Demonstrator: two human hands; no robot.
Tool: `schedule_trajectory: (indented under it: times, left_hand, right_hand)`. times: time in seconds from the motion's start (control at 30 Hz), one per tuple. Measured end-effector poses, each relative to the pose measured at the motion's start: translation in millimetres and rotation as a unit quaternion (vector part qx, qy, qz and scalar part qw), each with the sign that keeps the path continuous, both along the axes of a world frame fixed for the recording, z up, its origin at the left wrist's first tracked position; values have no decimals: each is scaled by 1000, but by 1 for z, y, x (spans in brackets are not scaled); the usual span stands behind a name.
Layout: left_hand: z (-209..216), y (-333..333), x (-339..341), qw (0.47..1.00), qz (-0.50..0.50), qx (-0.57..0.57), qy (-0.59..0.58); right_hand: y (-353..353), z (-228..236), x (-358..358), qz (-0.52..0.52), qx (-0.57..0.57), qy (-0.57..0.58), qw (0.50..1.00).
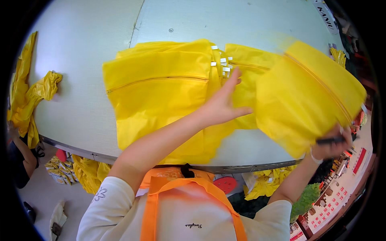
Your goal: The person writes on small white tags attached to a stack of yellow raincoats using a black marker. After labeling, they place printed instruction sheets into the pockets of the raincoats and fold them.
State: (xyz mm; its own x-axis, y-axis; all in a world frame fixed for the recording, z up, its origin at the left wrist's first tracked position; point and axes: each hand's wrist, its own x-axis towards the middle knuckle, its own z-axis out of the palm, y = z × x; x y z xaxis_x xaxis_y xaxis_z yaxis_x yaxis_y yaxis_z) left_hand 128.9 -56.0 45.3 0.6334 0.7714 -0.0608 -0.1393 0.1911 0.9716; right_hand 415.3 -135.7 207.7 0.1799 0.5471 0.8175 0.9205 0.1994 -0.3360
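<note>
A stack of yellow fabric pieces (161, 104) with zippers and small white tags lies on the table before me. My left hand (223, 102) reaches over its right part, fingers and thumb spread, holding nothing. Further right, a single yellow zippered piece (307, 94) is in the air, smeared by motion. My right hand (331, 144) grips its lower right corner. A dark, slim object (331, 141) is in that same hand, too blurred to name. Behind the raised piece, another yellow zippered piece (249, 56) lies partly covered.
The pale table (92, 24) has a metal front edge. Crumpled yellow plastic garments (44, 88) hang over its left end, by another person's arm (24, 152). More yellow bundles (86, 172) lie below. A red round seat (225, 184) stands beside me; a printed board (341, 193) is at right.
</note>
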Motion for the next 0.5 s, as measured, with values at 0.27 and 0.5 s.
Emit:
schedule_trajectory:
  times: [0.27, 0.5]
  left_hand:
    - [19, -20, 51, 832, -179, -389, -353]
    - [3, -49, 22, 957, -71, -166, 225]
  right_hand:
    - [-18, 52, 24, -101, -27, -144, 984]
    - [25, -153, 91, -100, -250, 85, 959]
